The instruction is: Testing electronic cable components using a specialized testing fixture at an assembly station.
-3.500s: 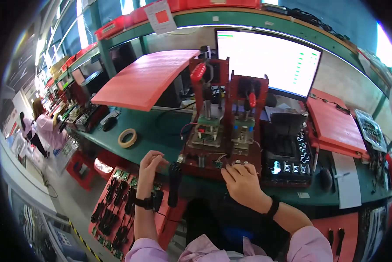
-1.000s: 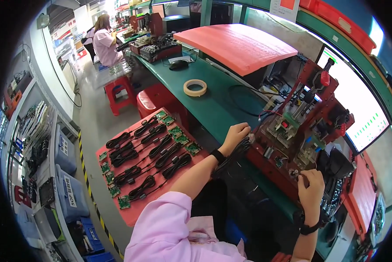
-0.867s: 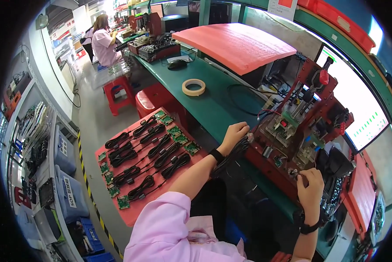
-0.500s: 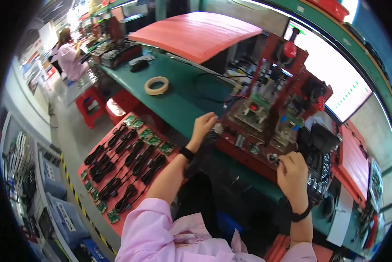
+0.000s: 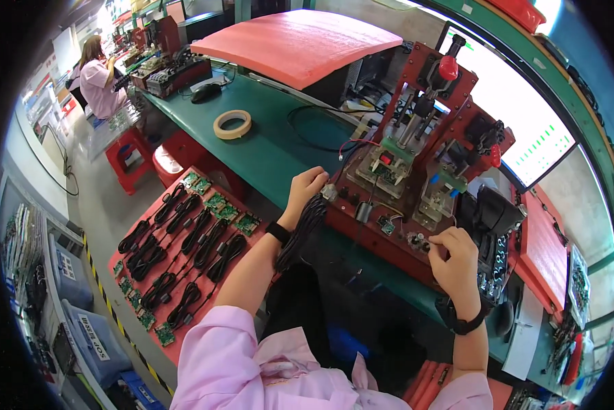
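A red test fixture with upright levers stands on the green bench before me. My left hand is at its left end, fingers pressed together beside a pale connector block; whatever they grip is hidden. A bundle of black cable hangs just below this hand, along the wrist. My right hand has thumb and forefinger pinched beside a small round metal part on the fixture's front right; what is between them is too small to tell. Green circuit boards sit under the fixture's presses.
On my left, a pink foam board carries several coiled black cables and small green boards. A tape roll and black mouse lie on the bench. A monitor stands behind the fixture. Another person sits at the far left.
The whole view has shifted slightly, with the fixture now further left in it. The cable bundle below my left hand shows more clearly. Both hands keep nearly the same places at the fixture.
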`<control>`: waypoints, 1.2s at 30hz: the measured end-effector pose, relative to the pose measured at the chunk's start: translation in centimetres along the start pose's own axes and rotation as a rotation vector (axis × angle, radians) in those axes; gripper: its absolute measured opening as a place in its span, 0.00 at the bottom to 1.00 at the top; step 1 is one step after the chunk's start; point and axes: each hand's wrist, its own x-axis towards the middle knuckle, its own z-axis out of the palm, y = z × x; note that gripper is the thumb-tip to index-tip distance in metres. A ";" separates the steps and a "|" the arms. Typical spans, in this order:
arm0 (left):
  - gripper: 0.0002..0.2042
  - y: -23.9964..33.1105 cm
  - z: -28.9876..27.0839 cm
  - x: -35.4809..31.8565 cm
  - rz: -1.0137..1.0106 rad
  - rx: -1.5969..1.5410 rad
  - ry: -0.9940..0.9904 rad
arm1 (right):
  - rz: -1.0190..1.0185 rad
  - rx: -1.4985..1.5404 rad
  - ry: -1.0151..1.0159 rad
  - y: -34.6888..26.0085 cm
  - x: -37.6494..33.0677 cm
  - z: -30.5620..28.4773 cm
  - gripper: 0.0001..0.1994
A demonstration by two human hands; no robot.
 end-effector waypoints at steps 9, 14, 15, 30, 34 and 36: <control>0.13 -0.7 0.2 0.0 0.019 -0.029 -0.012 | -0.079 -0.227 -0.001 -1.6 -0.4 0.7 0.02; 0.13 -1.6 0.2 0.5 0.034 -0.045 -0.018 | 0.006 -0.104 -0.014 -0.1 -0.2 0.1 0.05; 0.13 -1.3 -0.1 0.5 0.007 0.012 -0.035 | 0.019 -0.037 -0.015 0.3 -0.3 -0.1 0.05; 0.16 -4.9 -3.0 0.9 0.071 -0.053 -0.151 | 0.246 0.078 -0.358 8.3 -2.2 -5.2 0.09; 0.20 -4.9 -3.3 -0.7 0.445 0.168 -0.170 | 0.267 0.124 -0.487 8.6 -1.2 -4.9 0.08; 0.20 -4.1 -2.6 -1.1 0.653 0.279 -0.115 | 0.270 0.122 -0.512 9.3 -1.1 -5.0 0.07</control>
